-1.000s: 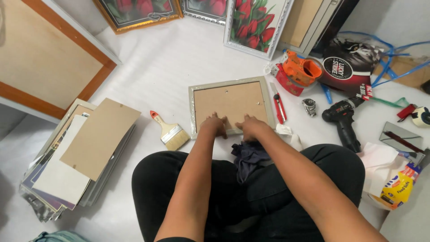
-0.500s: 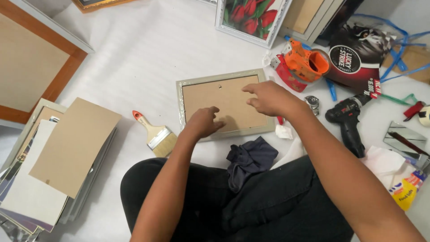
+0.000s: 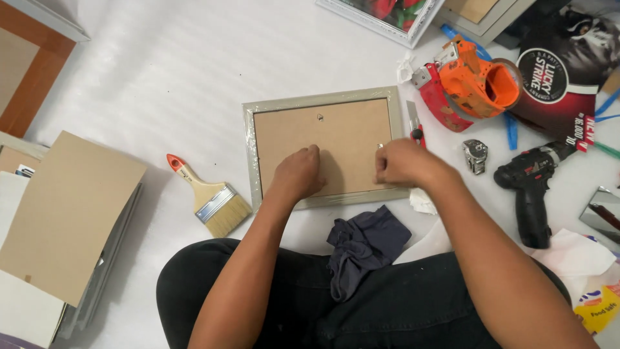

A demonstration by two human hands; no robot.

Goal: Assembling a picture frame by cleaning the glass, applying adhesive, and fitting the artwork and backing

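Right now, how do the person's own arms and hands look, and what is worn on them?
Both arms are bare from the hands as far up as the picture shows, with no sleeves in view. The left hand and right hand wear no gloves, and no rings, watch or bracelet are visible. The fingers are curled under, so nails are hidden. Below the arms, the person wears black trousers.

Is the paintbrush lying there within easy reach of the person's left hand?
Probably yes. The left hand rests on the picture frame, and the paintbrush lies just beside that frame with only bare white surface between.
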